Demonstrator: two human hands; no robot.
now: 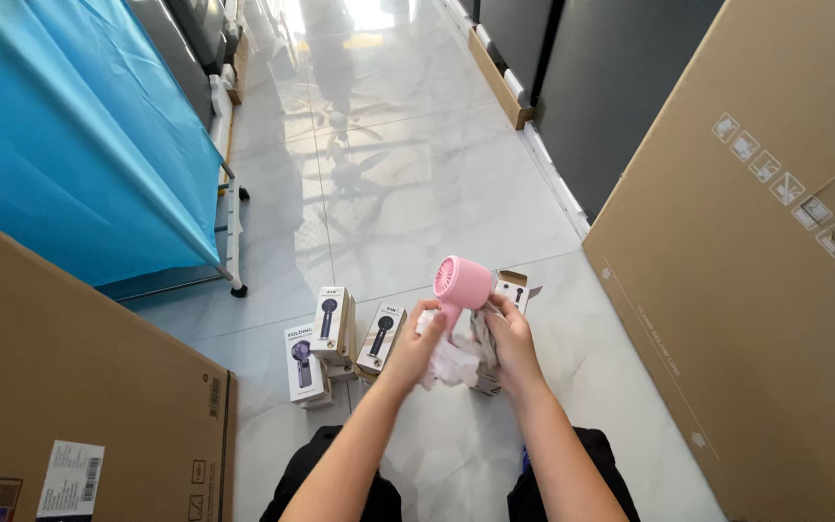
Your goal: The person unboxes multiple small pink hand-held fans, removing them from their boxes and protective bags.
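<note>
A small pink handheld fan (pixel 462 281) with a round grilled head stands up between my two hands. My left hand (pixel 414 341) grips crumpled white plastic wrapping (pixel 449 362) that hangs below the fan's handle. My right hand (pixel 507 332) closes on the fan's lower part and the wrapping from the right. Behind my right hand an opened small white box (pixel 511 287) stands on the floor.
Three small white fan boxes (pixel 332 326) (pixel 304 363) (pixel 381 338) stand on the glossy tiled floor to the left. Large cardboard cartons rise at the left (pixel 70 387) and right (pixel 756 290). A blue sheet (pixel 70 135) covers a rack at the left. Dark cabinets (pixel 601 87) line the aisle's right.
</note>
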